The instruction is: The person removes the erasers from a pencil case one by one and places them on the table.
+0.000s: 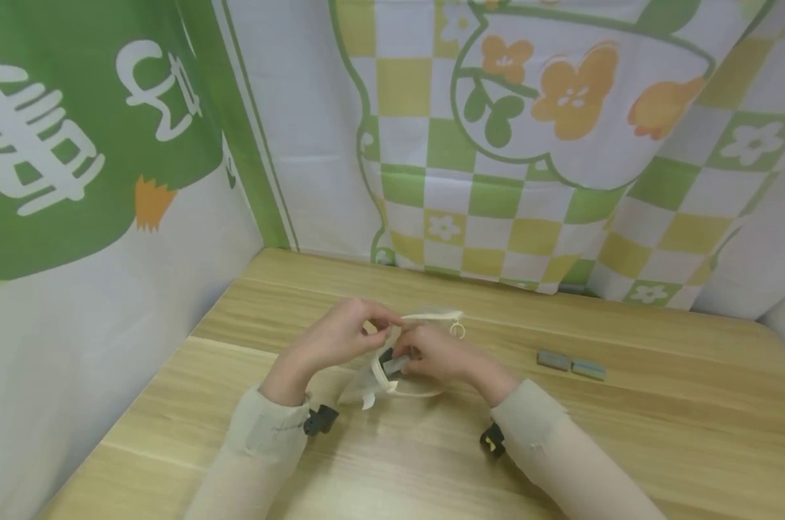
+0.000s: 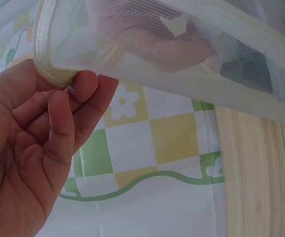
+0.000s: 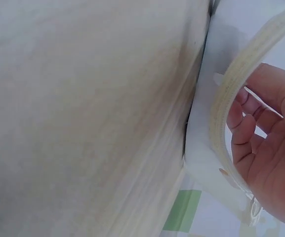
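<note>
A translucent zip pouch (image 1: 356, 388) with a cream zipper (image 2: 43, 49) is held up over the table, its mouth spread wide. My left hand (image 1: 340, 334) pinches the zippered edge between thumb and fingers, plain in the left wrist view. Through the mouth reaches my right hand (image 1: 443, 354), its curled fingers (image 3: 243, 131) inside the zipper loop. At those fingertips it holds a small light grey block (image 1: 397, 365), partly covered by the fingers. Darker grey pieces (image 2: 246, 66) show blurred through the pouch wall. The zipper's ring pull (image 1: 457, 330) hangs at the far right end.
Two small grey-green blocks (image 1: 553, 360) lie end to end on the wooden table (image 1: 678, 404), right of the pouch. A checked, flowered cloth (image 1: 496, 195) hangs behind the table's back edge; a green and white cloth (image 1: 191, 238) hangs on the left.
</note>
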The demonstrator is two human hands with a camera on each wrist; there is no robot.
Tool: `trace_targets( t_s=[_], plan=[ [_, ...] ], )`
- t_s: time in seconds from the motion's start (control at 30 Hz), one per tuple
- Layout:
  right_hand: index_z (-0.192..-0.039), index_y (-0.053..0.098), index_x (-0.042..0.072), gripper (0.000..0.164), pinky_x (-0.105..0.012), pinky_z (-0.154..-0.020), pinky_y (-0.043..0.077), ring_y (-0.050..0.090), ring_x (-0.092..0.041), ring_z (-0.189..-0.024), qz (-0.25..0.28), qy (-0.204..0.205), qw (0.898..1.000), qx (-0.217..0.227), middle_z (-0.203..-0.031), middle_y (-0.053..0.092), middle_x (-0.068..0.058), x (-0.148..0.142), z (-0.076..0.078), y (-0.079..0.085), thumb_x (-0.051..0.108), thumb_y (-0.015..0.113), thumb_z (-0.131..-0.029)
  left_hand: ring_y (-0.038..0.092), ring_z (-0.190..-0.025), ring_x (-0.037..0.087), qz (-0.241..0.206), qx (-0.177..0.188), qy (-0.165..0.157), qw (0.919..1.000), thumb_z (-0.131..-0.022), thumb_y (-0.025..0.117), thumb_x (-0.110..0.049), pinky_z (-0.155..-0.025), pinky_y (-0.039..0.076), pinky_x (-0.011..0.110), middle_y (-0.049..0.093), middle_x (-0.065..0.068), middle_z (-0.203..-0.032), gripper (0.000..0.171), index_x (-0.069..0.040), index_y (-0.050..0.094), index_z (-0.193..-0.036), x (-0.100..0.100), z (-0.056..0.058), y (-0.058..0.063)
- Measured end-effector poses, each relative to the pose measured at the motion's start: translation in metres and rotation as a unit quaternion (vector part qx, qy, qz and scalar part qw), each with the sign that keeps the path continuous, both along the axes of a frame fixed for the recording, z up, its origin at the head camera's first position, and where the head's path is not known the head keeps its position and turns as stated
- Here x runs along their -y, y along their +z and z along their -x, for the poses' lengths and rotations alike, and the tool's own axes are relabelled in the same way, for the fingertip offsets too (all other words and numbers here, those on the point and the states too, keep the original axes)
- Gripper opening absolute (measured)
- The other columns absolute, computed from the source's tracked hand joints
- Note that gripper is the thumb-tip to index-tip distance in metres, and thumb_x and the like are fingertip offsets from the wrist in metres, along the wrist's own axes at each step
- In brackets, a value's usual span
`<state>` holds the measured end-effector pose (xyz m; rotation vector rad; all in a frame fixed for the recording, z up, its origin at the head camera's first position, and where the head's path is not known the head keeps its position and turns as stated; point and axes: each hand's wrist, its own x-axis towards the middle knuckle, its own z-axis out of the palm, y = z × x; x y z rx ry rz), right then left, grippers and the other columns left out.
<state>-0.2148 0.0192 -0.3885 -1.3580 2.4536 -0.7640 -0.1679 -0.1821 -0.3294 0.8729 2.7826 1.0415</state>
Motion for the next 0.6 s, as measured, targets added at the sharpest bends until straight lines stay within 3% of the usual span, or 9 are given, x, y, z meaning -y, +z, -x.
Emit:
trace_targets(
  t_s=[0.17, 0.3, 0.6],
  plan=[
    [-0.102, 0.073, 0.002, 0.017, -0.019, -0.07, 0.048, 0.054, -0.008, -0.079, -0.002, 0.003, 1.0, 0.01, -0.1, 0.066, -0.005, 0.0007, 0.0001, 0.0011, 0.005, 0.072, -0.085, 0.061, -0.079, 0.013, 0.0, 0.006, 0.001, 1.0, -0.091, 0.06, -0.002, -0.055, 0.043, 0.019, 0.075, 0.011, -0.102, 0.028, -0.003, 0.072, -0.116, -0.0001, 0.0006, -0.001],
    [-0.101, 0.073, 0.002, 0.016, -0.019, -0.07, 0.049, 0.055, -0.008, -0.079, 0.007, 0.002, 1.0, 0.01, -0.099, 0.066, -0.006, 0.0003, -0.0015, 0.0018, 0.005, 0.072, -0.085, 0.057, -0.073, 0.016, -0.006, 0.011, -0.001, 0.9999, -0.091, 0.059, -0.001, -0.053, 0.041, 0.019, 0.074, 0.013, -0.102, 0.029, -0.002, 0.072, -0.117, -0.0002, 0.0005, -0.0026],
    [-0.099, 0.073, 0.003, 0.014, -0.019, -0.068, 0.049, 0.055, -0.007, -0.077, 0.014, -0.003, 1.0, 0.005, -0.099, 0.067, -0.005, -0.0019, -0.0023, 0.0064, 0.005, 0.072, -0.085, 0.059, -0.076, 0.011, -0.009, -0.008, -0.007, 0.9999, -0.091, 0.06, 0.0, -0.055, 0.044, 0.02, 0.075, 0.01, -0.099, 0.028, -0.001, 0.072, -0.116, 0.0008, 0.0006, -0.0025]
  ],
)
